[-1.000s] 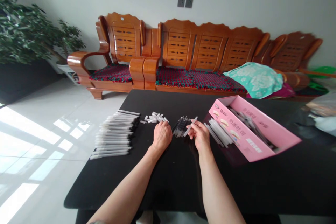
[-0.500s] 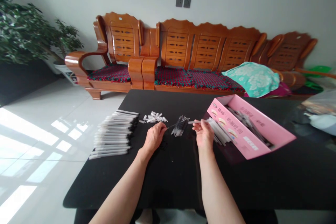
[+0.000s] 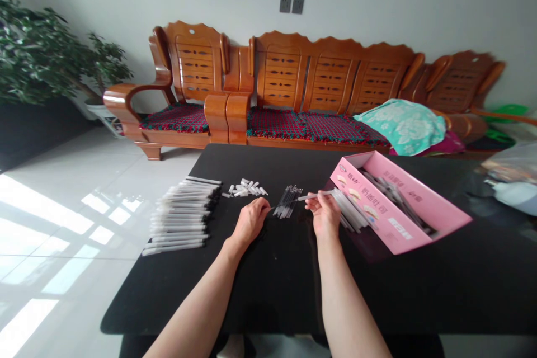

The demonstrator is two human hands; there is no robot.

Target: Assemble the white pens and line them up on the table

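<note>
My left hand (image 3: 250, 220) is closed in a pinch on a thin pen refill, of which only a short tip shows past the fingertips. Just right of it lies a bunch of pen refills (image 3: 287, 202) with dark and pale sections. Between the fingers of my right hand (image 3: 326, 217) is a whitish pen barrel (image 3: 305, 198), its free end pointing left over the refills. More pale pen barrels (image 3: 351, 211) lie beside that hand. Small white pen caps (image 3: 245, 188) are heaped beyond my left hand. A row of white pens with dark ends (image 3: 180, 216) lies at the left.
A pink open box (image 3: 380, 207) holding more slim sticks stands on the black table (image 3: 277, 291), right of my right hand. Plastic bags (image 3: 516, 179) sit at the far right. Behind the table is a wooden sofa (image 3: 281, 75) with a turquoise cloth (image 3: 405, 126).
My left hand has shifted slightly right and turned, so less of the refill shows. The barrel in my right hand has moved a little left and tilted down toward the refills.
</note>
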